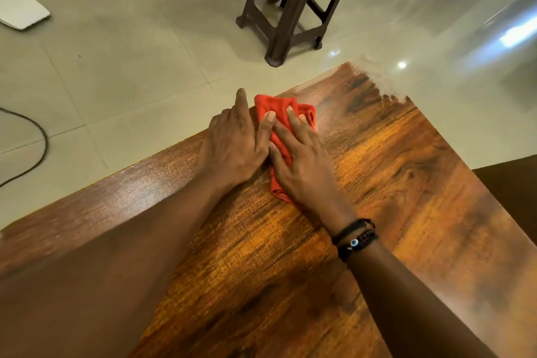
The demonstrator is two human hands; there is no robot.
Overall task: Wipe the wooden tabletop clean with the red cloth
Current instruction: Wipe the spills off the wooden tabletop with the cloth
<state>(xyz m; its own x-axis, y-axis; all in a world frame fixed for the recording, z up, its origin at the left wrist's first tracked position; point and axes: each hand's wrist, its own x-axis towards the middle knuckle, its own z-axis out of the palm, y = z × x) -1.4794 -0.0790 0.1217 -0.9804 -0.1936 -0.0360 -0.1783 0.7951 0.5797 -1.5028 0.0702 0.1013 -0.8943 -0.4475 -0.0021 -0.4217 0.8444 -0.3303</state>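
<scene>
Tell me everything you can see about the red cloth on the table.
The red cloth is soft orange-red fabric, bunched into a creased, elongated pad. It lies on the wooden tabletop near its left edge. The right hand presses flat on its middle with straight fingers; the left hand rests beside it, thumb on the cloth. Both ends show.

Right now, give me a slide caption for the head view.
Right hand presses a crumpled red cloth onto the glossy brown wooden tabletop, left hand touching it.
</scene>
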